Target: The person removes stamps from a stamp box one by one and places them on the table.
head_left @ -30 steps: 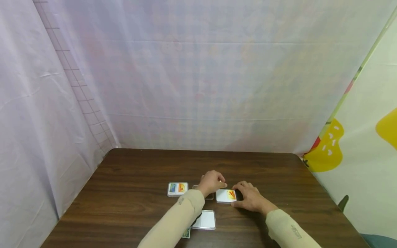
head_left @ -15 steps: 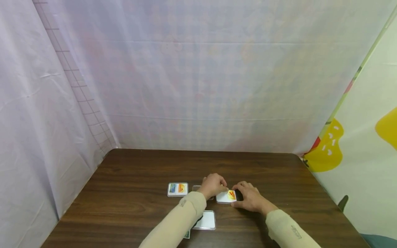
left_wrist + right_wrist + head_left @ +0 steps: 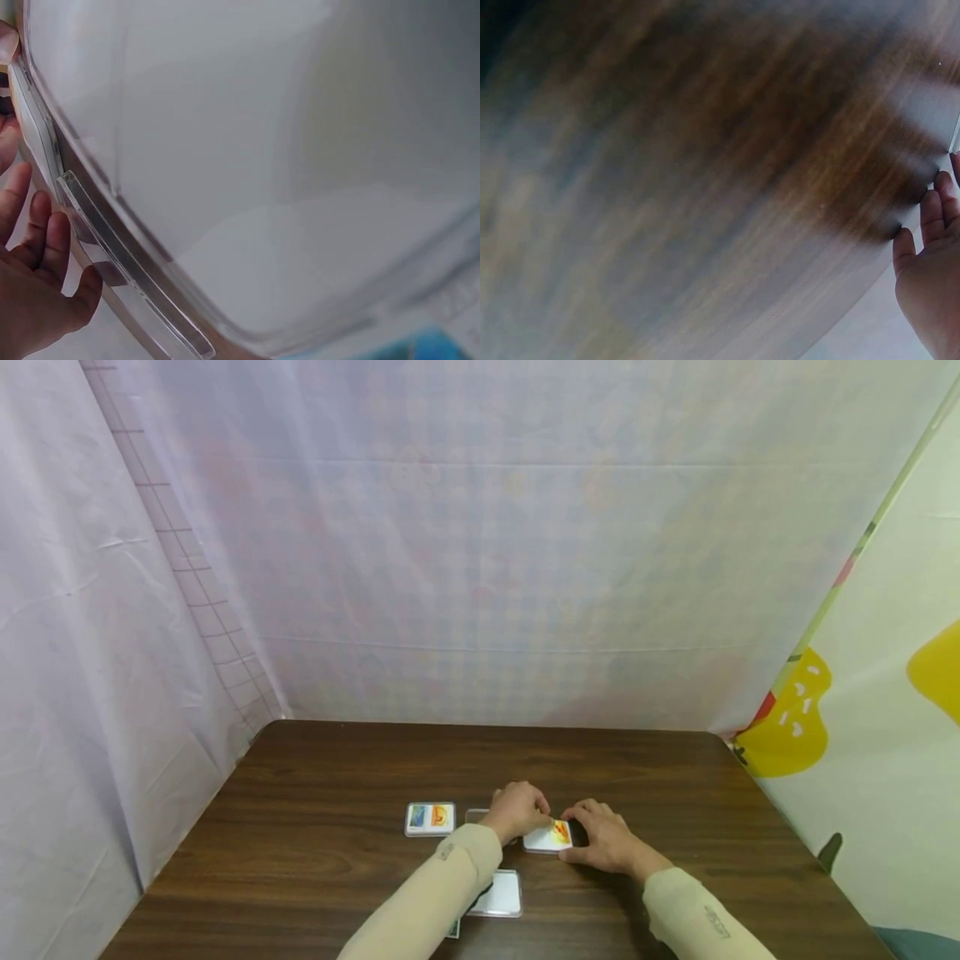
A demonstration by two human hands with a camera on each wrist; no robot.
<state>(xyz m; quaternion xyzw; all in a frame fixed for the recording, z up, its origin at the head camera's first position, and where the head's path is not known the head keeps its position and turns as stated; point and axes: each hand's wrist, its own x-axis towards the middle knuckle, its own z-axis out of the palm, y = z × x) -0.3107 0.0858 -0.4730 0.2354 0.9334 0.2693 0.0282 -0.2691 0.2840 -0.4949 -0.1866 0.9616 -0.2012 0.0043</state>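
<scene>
In the head view my right hand (image 3: pixel 603 839) grips the right end of a clear card case (image 3: pixel 536 840), thumb at the near edge and fingers at the far edge. A white card with an orange and yellow picture (image 3: pixel 560 832) shows in it. My left hand (image 3: pixel 517 810) reaches over the case's left side with bent fingers, fingertips right at the picture; I cannot tell whether they pinch anything. A clear plastic cover (image 3: pixel 475 815) lies partly hidden under this hand. In the left wrist view the white case edge (image 3: pixel 39 135) stands beside the left fingers (image 3: pixel 54 247).
A second case (image 3: pixel 431 819) with blue and orange pictures lies at the left on the dark wooden table (image 3: pixel 315 860). Nearer the front, a white-backed case (image 3: pixel 502 893) and a greenish card (image 3: pixel 454 928) are partly behind the left sleeve. Pale curtains (image 3: pixel 480 568) surround the table.
My left hand has come slightly down and right, bringing its fingertips from just above the case onto its picture area. The right hand and the cases have stayed in place.
</scene>
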